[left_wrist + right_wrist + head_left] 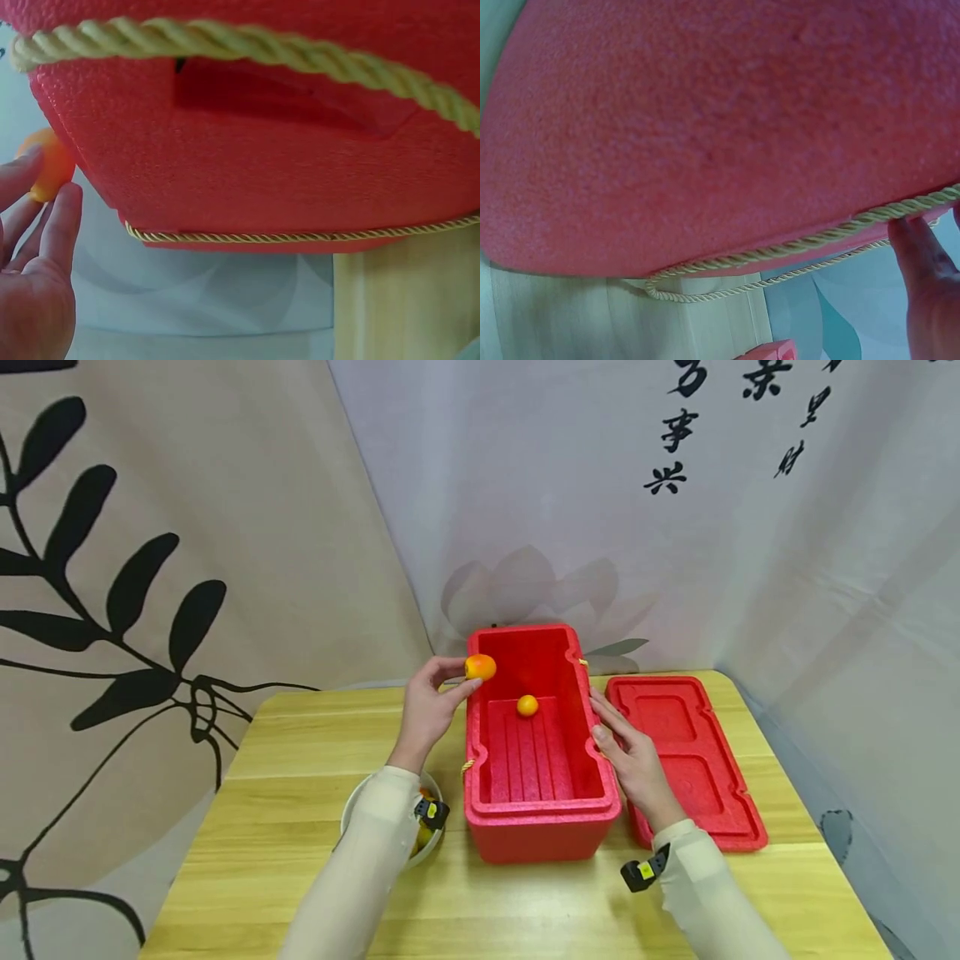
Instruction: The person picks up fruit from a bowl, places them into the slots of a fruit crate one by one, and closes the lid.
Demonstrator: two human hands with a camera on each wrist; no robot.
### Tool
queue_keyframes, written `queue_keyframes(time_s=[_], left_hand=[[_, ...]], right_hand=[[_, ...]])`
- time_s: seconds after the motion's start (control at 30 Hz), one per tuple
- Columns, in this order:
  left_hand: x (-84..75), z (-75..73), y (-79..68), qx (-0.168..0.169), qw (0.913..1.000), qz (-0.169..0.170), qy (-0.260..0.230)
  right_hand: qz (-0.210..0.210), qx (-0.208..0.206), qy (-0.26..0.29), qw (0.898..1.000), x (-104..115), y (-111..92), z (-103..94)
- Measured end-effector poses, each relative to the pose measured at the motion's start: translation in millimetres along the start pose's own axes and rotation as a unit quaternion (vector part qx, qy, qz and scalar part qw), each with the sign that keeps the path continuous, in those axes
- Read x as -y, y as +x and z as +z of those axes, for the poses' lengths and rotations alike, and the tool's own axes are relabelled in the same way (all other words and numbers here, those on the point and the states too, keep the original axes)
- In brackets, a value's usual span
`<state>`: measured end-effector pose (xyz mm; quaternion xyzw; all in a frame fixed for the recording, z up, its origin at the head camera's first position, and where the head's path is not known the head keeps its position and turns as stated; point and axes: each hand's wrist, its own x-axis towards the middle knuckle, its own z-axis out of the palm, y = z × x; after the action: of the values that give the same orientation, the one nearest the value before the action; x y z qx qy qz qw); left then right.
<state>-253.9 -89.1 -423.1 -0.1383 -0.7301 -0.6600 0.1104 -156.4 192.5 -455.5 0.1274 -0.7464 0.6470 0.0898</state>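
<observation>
My left hand (432,706) pinches an orange-yellow fruit (481,667) between thumb and fingers, at the left rim of a red foam box (543,839). In the left wrist view the same fruit (54,166) sits between my fingertips, close to the box wall (225,165). Inside the box, one small orange fruit (527,706) lies on the ribbed floor. My right hand (633,756) rests against the box's right side near its rim, fingers extended. The right wrist view shows its fingers (919,251) touching the yellow twisted rope (802,244) along the box.
A red lid (693,760) lies flat on the wooden table (292,827), right of the box. To the left, a pale bowl (352,802) with several fruits is partly hidden under my left forearm. Printed cloth (540,485) hangs behind the table.
</observation>
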Motion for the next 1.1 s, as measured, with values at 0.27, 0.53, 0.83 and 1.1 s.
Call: queue_keyframes(time_s=[0.27,0.53,0.83,1.1], left_hand=[[-1.7,8.4,12.9,0.029,0.9981,-0.016,0.052],[-5.8,16.3,22.2,0.059,0.9943,-0.027,0.085],[-6.5,24.5,27.3,0.077,0.9861,-0.049,0.139],[-6.5,29.1,32.8,0.091,0.9827,-0.046,0.155]], right_hand=[[-0.004,0.001,-0.012,1.0,-0.2,-0.5,-1.3],[-0.005,0.001,-0.006,1.0,-0.5,0.0,-0.1],[-0.002,0.001,-0.016,1.0,-2.4,-0.8,-1.0],[0.007,-0.001,-0.013,1.0,-1.8,-0.8,-2.2]])
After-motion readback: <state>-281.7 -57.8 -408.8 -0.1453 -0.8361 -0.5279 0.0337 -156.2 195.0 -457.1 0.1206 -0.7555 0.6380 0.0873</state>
